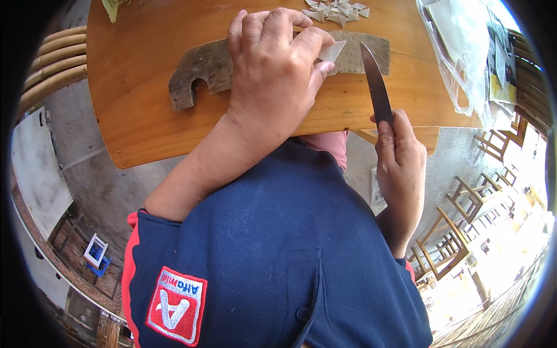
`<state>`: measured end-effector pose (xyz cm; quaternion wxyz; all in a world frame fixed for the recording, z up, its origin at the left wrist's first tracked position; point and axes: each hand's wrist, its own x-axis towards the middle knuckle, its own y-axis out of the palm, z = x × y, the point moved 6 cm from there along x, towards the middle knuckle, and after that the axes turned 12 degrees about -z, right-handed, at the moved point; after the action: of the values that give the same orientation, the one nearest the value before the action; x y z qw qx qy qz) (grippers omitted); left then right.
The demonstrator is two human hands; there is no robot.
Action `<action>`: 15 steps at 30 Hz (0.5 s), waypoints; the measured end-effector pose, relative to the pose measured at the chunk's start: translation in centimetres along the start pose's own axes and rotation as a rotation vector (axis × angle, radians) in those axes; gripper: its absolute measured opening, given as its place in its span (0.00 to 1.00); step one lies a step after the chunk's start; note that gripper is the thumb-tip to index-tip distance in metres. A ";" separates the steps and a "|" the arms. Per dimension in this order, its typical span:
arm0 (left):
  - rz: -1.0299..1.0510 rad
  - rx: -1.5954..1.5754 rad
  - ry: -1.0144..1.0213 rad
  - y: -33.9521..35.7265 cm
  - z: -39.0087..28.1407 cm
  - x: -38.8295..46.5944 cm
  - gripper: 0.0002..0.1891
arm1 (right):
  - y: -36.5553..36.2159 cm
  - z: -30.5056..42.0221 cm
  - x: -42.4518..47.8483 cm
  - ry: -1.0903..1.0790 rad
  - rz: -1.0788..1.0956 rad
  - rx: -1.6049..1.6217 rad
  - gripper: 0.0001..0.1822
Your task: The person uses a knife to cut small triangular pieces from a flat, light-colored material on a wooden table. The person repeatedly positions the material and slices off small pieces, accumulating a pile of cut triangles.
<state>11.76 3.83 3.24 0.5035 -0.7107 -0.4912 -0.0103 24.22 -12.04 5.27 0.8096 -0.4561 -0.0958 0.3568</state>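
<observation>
My left hand (276, 65) rests over a worn wooden board (363, 52) with a hooked notch at its left end. Between its thumb and fingers is a thin whitish triangular piece (333, 51), lying at the board's right half; I cannot tell its material. My right hand (399, 148) grips the handle of a knife (376, 85). The dark blade points away from me, its tip over the board's right part, apart from the whitish piece. Beyond the board lies a loose pile of small whitish triangular pieces (337, 11).
The varnished wooden table (143, 126) has its near edge close to my body. On its right side lies a clear plastic bag (452, 52) with pale sheets. Something yellowish-green (112, 8) sits at the far left. Wooden stools or upturned chairs (444, 243) stand on the right.
</observation>
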 end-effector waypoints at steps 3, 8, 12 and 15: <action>0.040 -0.038 -0.020 0.1 0.0 0.4 0.14 | -0.2 -0.6 0.1 0.005 -0.006 0.024 0.05; 0.096 -0.055 0.031 0.3 -0.2 0.9 0.10 | -0.6 -1.1 0.2 0.013 -0.016 0.055 0.05; 0.035 -0.140 0.053 0.1 -0.4 1.1 0.07 | -0.4 -1.1 0.5 0.005 -0.027 0.111 0.07; 0.062 -0.283 -0.026 -0.1 -0.3 1.1 0.06 | 0.0 -0.6 1.3 0.013 -0.087 0.275 0.10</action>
<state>12.45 4.35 4.05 0.3920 -0.7894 -0.4692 -0.0549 25.45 -11.60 4.70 0.8797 -0.3385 -0.0605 0.3284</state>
